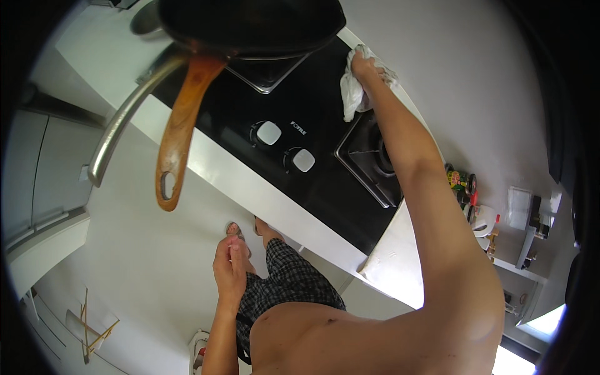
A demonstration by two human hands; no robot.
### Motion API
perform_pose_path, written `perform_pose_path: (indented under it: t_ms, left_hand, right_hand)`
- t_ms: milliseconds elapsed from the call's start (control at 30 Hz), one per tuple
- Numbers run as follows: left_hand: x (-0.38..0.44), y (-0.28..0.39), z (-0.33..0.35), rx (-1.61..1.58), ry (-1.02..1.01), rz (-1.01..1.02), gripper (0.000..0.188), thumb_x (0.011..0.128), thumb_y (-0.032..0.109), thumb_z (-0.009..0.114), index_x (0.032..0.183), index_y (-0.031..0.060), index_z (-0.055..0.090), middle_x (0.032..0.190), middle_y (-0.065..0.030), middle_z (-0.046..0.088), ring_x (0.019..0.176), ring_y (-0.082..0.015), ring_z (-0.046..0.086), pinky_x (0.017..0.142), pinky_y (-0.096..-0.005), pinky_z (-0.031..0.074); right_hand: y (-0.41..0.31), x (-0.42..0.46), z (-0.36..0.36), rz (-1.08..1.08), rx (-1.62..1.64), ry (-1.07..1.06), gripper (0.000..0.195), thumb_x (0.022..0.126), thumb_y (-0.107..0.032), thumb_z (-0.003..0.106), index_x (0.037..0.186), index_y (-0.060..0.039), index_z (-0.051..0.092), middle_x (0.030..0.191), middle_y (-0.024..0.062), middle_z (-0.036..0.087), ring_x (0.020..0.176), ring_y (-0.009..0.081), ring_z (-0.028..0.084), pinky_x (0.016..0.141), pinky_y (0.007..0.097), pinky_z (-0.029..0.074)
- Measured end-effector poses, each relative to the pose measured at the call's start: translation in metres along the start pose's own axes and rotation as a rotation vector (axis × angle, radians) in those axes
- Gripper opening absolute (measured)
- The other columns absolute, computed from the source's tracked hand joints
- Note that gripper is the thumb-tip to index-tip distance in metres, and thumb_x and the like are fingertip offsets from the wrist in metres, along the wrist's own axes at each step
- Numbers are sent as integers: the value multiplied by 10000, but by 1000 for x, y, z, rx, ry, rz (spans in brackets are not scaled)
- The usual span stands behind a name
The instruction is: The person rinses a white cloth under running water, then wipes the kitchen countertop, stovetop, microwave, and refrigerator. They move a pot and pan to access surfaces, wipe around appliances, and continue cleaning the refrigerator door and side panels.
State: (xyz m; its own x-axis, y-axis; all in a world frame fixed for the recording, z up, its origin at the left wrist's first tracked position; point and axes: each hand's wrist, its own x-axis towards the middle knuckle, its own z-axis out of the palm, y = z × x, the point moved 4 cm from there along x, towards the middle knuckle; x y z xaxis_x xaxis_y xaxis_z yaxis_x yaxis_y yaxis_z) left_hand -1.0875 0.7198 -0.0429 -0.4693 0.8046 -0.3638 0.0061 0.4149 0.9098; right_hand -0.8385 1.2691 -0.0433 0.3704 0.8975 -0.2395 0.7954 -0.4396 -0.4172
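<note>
My right hand point(366, 68) grips a crumpled white cloth point(352, 89) and presses it to the back edge of the black glass gas hob point(323, 119), close to the wall. Part of the cloth is hidden under the hand and forearm. Just in front of it sits the right burner with its square pan support point(358, 161), partly covered by my arm. Two silver knobs, a left one point(268, 133) and a right one point(303, 160), stand at the hob's front. My left hand point(229, 265) hangs before my body over the floor, loosely curled, with nothing visible in it.
A dark pan point(253, 23) with a wooden handle point(180, 126) looms at upper left, beside a curved metal handle point(131, 110). Both handles jut past the counter's front edge point(225, 164). Bottles and jars point(468, 197) line the wall at right. A white board-like surface point(396, 253) adjoins the hob.
</note>
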Motion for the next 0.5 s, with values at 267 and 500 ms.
perform_pose_path:
  t_ms: [267, 500]
  left_hand:
    - [9, -14, -15, 33, 81, -120, 315, 1118, 244, 523, 1238, -20, 645, 1018, -95, 705, 878, -156, 611, 804, -308, 513]
    - [4, -13, -4, 113, 1, -210, 361, 1133, 277, 481, 1268, -26, 624, 1164, -153, 696, 987, -216, 663, 896, -360, 560]
  right_hand:
    - [5, -174, 66, -556, -576, -233, 836, 1060, -538, 405, 1671, -28, 147, 1717, 304, 107, 1535, 630, 26, 1215, 754, 13]
    - [-42, 20, 39, -713, -387, -20, 794, 1032, -537, 477, 1670, -125, 246, 1689, 263, 240, 1577, 490, 135, 1215, 730, 161]
